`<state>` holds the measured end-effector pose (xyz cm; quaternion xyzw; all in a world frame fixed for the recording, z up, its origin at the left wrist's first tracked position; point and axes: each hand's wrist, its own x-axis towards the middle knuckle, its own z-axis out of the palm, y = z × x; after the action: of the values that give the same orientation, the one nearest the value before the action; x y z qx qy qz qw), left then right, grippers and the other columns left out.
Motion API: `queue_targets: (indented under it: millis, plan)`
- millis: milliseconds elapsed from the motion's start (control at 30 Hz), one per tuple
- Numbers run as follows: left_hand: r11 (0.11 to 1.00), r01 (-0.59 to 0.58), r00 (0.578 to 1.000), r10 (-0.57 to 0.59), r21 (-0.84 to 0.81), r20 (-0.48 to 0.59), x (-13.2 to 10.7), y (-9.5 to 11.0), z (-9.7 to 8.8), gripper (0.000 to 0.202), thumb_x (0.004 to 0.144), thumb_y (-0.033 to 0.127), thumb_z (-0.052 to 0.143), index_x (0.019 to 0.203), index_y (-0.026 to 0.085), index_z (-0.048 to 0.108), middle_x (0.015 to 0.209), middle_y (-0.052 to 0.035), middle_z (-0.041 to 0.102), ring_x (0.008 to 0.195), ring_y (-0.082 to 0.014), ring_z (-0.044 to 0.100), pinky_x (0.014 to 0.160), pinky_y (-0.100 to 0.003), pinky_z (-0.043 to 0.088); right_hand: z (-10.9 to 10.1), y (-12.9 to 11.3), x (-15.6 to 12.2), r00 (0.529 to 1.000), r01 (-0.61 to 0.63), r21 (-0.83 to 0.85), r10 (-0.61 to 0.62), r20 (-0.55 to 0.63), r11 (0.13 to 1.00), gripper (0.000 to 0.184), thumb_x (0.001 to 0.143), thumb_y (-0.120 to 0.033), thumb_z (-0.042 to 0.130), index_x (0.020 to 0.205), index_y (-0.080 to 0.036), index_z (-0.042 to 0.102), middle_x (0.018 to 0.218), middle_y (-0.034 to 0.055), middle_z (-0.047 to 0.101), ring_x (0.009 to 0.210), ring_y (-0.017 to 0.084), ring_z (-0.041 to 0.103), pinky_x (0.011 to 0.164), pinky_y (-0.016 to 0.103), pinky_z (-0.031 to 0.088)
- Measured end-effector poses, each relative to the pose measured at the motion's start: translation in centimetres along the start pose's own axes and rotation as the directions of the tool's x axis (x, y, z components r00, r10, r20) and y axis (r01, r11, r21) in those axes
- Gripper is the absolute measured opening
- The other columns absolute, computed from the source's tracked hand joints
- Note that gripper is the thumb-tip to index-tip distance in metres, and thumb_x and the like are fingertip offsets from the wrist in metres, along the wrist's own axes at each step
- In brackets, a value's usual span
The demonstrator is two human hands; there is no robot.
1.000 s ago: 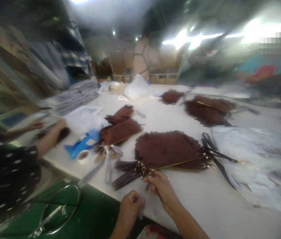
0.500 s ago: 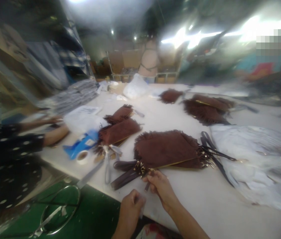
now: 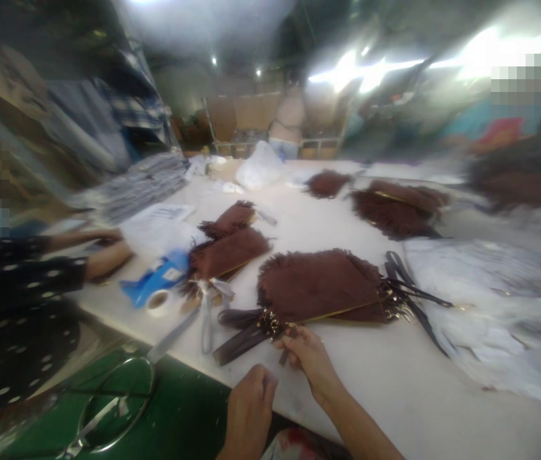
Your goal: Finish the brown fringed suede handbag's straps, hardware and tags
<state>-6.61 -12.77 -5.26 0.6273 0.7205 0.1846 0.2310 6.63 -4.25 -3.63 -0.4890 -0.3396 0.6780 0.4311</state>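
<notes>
Brown fringed pouches [image 3: 320, 285] lie stacked in front of me, with brass-coloured clasps and dark straps at both ends. My right hand [image 3: 304, 353] is closed at the stack's near left corner, pinching a dark brown strap [image 3: 284, 356] whose end hangs below the fingers. Beside it rest more dark wrist straps [image 3: 241, 345] with brass clasps [image 3: 270, 321]. Closer to the table edge, my left hand [image 3: 252, 401] is closed with its fingers curled; whether anything is inside cannot be made out.
Left of the stack are other brown pouches [image 3: 232, 252], a tape roll [image 3: 158, 303] and blue plastic [image 3: 160, 278]. White plastic bags [image 3: 485, 306] cover the right side. A person in a dotted top [image 3: 16, 306] works at left; a metal stool ring [image 3: 117, 404] stands below the table edge.
My left hand has turned slightly, and the pale sliver seen below its fingers is out of sight. My right hand stays almost still. At far right, a dark brown blurred mass now shows by another person.
</notes>
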Motion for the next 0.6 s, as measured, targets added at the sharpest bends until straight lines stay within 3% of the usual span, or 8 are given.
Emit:
queue_targets:
  millis: [200, 600]
  plan:
    - [1.000, -0.008, 1.000, 0.008, 0.005, -0.014, 0.09, 0.25, 0.15, 0.025, 0.097, 0.030, 0.036, 0.078, 0.021, 0.048, 0.077, -0.0003, 0.061, 0.073, -0.0161, 0.059, 0.066, -0.027, 0.034, -0.01, -0.02, 0.09, 1.000, 0.002, 0.004, -0.002, 0.010, 1.000, 0.032, 0.067, -0.037, 0.071, 0.083, -0.017, 0.052, 0.073, 0.0070, 0.073, 0.040, 0.005, 0.039, 0.040, 0.019, 0.029]
    - [0.973, -0.083, 0.995, 0.092, 0.217, -0.035, 0.22, 0.20, 0.65, 0.019, 0.095, 0.020, 0.041, 0.079, 0.020, 0.052, 0.076, -0.0021, 0.063, 0.071, -0.0165, 0.061, 0.063, -0.027, 0.034, 0.06, -0.06, 0.02, 0.998, -0.063, 0.093, 0.063, 0.011, 0.994, 0.028, 0.067, -0.032, 0.072, 0.083, -0.017, 0.055, 0.075, 0.0079, 0.073, 0.041, 0.004, 0.040, 0.040, 0.016, 0.030]
